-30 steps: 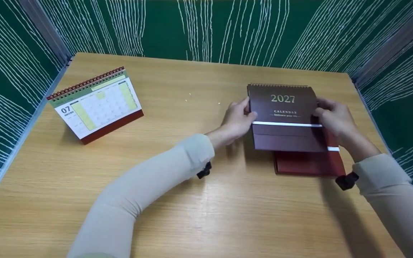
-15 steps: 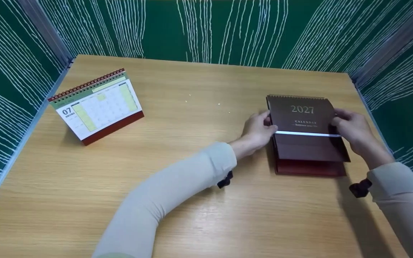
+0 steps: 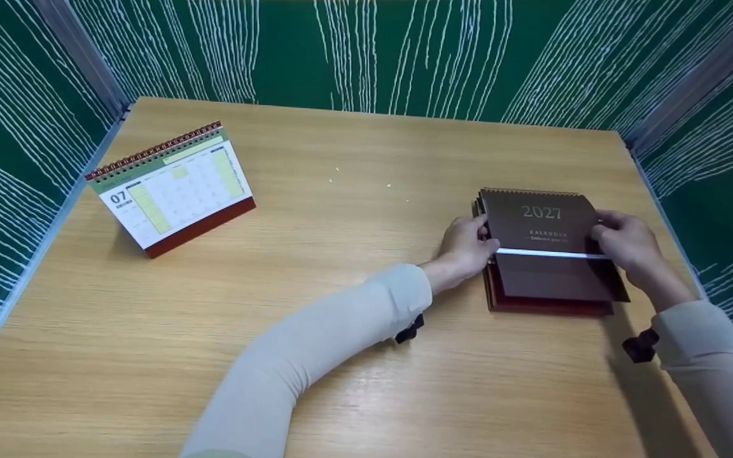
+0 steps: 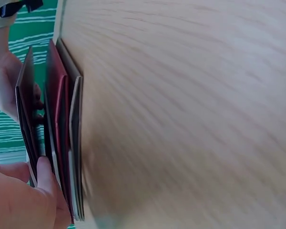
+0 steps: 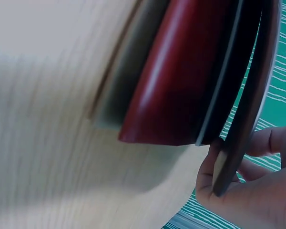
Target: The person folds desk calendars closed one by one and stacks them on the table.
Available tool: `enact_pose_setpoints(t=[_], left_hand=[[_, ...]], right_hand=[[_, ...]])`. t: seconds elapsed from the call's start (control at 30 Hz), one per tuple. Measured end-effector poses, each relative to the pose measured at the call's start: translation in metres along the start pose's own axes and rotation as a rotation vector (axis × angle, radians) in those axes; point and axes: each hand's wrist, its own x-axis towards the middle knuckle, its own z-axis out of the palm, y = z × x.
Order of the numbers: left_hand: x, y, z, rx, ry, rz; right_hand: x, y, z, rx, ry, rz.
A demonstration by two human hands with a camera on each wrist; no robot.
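A dark brown 2027 desk calendar [image 3: 554, 278] with a white band lies over a stack at the table's right side. My left hand [image 3: 465, 247] pinches its left edge, thumb on the cover, while my right hand [image 3: 630, 245] holds the right edge. Beneath it is a red calendar [image 3: 551, 309], its front strip showing. From the left wrist view, a grey-brown calendar [image 4: 75, 109] lies under the red one. In the right wrist view the brown calendar's edge [image 5: 250, 105] stands apart from the red cover [image 5: 167, 95], with right fingers around its corner.
Another desk calendar [image 3: 182, 191] stands at the left, propped like a tent and showing page 07. Tiny pale specks [image 3: 389, 186] dot the wooden table [image 3: 341, 229]. Green walls [image 3: 290, 51] with white streaks enclose the back and sides.
Both hands have carried the brown calendar right and toward the front, down over the red one, which it now mostly covers. The standing calendar has stayed in place.
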Motion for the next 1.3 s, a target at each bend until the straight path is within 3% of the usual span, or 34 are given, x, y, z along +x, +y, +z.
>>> enact_pose_setpoints(t=[0.17, 0.53, 0.93, 1.3], left_hand=[[0.0, -0.004, 0.0, 0.097, 0.0, 0.018], [0.001, -0.005, 0.0, 0.195, 0.009, 0.045], [0.0, -0.006, 0.0, 0.229, 0.005, 0.06], [-0.001, -0.007, -0.003, 0.176, -0.022, 0.048]], right_hand=[[-0.003, 0.001, 0.005, -0.037, 0.028, -0.012], [-0.007, 0.003, 0.009, -0.11, 0.031, -0.079], [-0.007, 0.002, 0.013, -0.14, 0.025, -0.095], [-0.01, -0.001, 0.015, -0.16, -0.005, -0.094]])
